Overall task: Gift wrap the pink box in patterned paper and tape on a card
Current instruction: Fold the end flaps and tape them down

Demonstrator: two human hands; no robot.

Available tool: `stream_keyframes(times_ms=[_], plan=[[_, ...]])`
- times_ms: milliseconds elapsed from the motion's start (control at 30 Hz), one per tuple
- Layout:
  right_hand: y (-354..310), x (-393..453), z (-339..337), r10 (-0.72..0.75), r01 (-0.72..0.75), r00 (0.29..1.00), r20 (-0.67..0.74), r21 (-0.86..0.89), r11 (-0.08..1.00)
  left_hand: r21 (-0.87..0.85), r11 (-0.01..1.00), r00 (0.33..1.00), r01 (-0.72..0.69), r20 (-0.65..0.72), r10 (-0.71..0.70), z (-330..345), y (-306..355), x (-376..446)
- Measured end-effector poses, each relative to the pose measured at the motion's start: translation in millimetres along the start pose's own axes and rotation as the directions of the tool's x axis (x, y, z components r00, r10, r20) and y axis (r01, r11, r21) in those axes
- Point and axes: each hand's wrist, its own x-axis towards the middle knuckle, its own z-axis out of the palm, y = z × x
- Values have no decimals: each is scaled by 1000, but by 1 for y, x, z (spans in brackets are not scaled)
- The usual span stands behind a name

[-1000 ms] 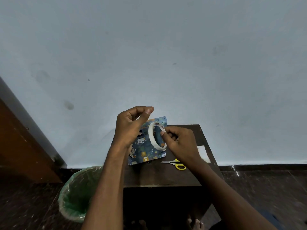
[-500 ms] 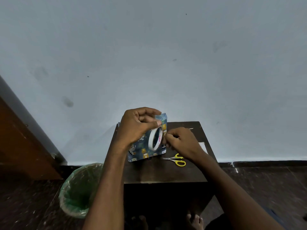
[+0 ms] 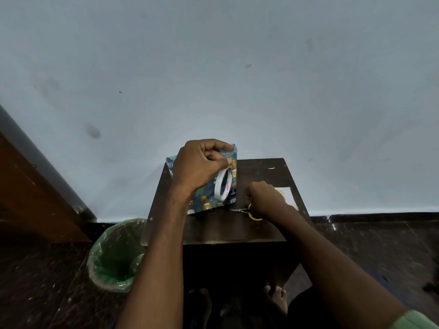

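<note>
scissors (image 3: 247, 211): handles under right hand (image 3: 266, 200) | card (image 3: 286, 194): partly covered

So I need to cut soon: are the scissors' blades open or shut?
Shut: the scissors lie flat on the table, blades together in one thin point, right hand over the yellow handles.

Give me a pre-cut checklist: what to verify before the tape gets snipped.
1. White tape roll held up by the left hand: ok.
2. Yellow-handled scissors in the right hand grip: cannot tell, the hand covers the handles and the blades lie on the dark wooden table.
3. Tape strip pulled free: cannot tell.
4. Blue patterned wrapped box standing on the table: ok.
5. White card within reach beside the right hand: ok.
</note>
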Motion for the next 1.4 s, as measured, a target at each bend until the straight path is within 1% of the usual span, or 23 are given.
stream_keyframes(times_ms=[133,300,467,567,600,667,700,767,833,900,933,967,1033,1100,1200,1400], plan=[[-1,0,2,-17,17,1000,20,-29,999,-8,1000,1000,-9,5,9,0,-1,0],[-2,-5,4,-18,17,1000,-15,-64,998,-48,999,999,-17,31,18,-3,-2,1],[0,-4,-5,-11,15,998,55,-67,998,-79,997,999,-18,43,22,-3,-4,3],[12,-6,-21,21,-19,998,66,-23,1000,-83,996,999,-13,42,17,-3,-5,4],[19,-6,-28,22,-23,995,97,5,1000,-83,996,999,-13,42,16,-3,-5,4],[35,-6,-44,-6,-18,986,168,144,989,-83,997,999,-11,43,14,-3,-4,3],[42,-8,-53,-28,-14,986,162,256,967,-83,996,999,-11,44,15,-3,-4,3],[53,-14,-70,-72,28,995,75,475,879,-83,997,999,-12,45,16,-3,-4,4],[56,-21,-83,-121,110,992,-24,616,780,-83,996,999,-14,44,18,-3,-4,4],[53,-24,-90,-159,185,982,-104,710,680,-84,996,999,-17,44,20,-3,-4,4],[51,-24,-91,-175,221,975,-140,730,647,-85,996,999,-19,44,23,-3,-5,4],[48,-25,-93,-187,253,967,-172,729,637,-88,996,999,-22,45,26,-3,-5,4],[43,-24,-94,-192,293,956,-221,702,649,-97,995,998,-30,48,35,-3,-5,4],[38,-23,-94,-191,289,957,-217,708,644,-96,995,998,-42,48,47,-3,-5,4],[34,-24,-92,-187,254,967,-173,715,651,-82,995,997,-53,45,57,-3,-4,4],[27,-23,-90,-174,262,965,-196,688,676,-70,996,997,-51,58,55,-3,-2,3]])
